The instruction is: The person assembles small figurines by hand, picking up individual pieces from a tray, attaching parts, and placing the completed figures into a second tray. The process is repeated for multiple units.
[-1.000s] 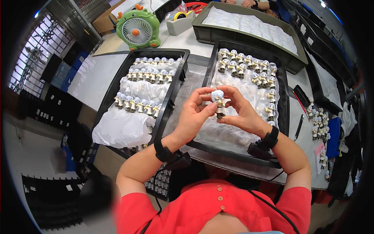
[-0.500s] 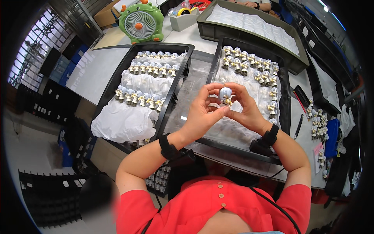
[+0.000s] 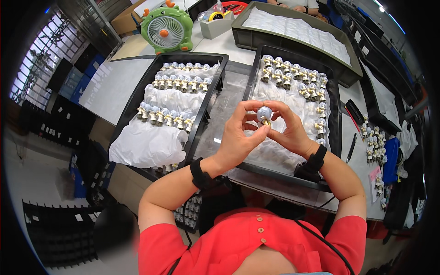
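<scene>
Between the fingertips of both hands is a small figurine (image 3: 264, 114) with a pale blue-grey rounded head and gold and white parts below. My left hand (image 3: 242, 130) pinches it from the left, thumb and fingers closed on it. From the other side my right hand (image 3: 289, 129) grips it with fingers curled over the top. Both hands are above the right black tray (image 3: 338, 137), where similar figurines (image 3: 277, 68) stand in rows along the far and right sides on white padding. The figurine's lower part is partly covered by my thumbs.
A left black tray (image 3: 200, 120) holds rows of figurines between white paper sheets (image 3: 149, 143). Behind stand a green fan (image 3: 167, 30), a tape dispenser (image 3: 217, 26) and a large olive bin (image 3: 293, 43). At right lie a pen (image 3: 352, 147) and loose figurines (image 3: 376, 144). Another person's hand (image 3: 300, 8) shows at the back.
The figurine has turned between my fingers, so its gold part now faces lower. Both hands stay in nearly the same place above the right tray.
</scene>
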The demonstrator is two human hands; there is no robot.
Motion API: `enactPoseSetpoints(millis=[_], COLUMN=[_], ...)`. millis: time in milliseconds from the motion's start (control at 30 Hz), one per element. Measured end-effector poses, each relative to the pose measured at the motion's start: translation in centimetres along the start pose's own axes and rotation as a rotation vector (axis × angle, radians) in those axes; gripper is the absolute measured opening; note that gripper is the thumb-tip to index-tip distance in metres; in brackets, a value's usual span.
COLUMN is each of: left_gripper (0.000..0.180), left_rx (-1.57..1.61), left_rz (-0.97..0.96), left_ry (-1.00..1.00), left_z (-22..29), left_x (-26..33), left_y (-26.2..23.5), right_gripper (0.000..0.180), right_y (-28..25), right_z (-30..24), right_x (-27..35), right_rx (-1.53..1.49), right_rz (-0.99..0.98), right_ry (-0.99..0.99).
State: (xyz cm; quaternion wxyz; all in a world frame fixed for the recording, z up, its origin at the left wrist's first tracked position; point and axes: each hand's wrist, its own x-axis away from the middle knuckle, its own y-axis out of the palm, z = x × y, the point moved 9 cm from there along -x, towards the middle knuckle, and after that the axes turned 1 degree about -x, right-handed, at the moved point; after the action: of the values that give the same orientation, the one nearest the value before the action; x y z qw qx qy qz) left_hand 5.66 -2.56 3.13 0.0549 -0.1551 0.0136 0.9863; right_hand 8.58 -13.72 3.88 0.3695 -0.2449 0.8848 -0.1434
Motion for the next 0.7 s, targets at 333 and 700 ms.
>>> enactPoseSetpoints(millis=[333, 700], left_gripper=[0.044, 0.041], left_rx=[0.073, 0.284], left_rz=[0.044, -0.058], left_ry=[-0.009, -0.055], left_z=[-0.7, -0.5], left_x=[-0.1, -0.7], left_y=[-0.2, 0.0], right_gripper=[0.065, 0.071], right_y=[-0.1, -0.8], right_z=[0.0, -0.7], right_x=[-0.1, -0.5], right_rx=[-0.026, -0.049], right_rz=[0.004, 0.017], right_ry=[0.013, 0.002])
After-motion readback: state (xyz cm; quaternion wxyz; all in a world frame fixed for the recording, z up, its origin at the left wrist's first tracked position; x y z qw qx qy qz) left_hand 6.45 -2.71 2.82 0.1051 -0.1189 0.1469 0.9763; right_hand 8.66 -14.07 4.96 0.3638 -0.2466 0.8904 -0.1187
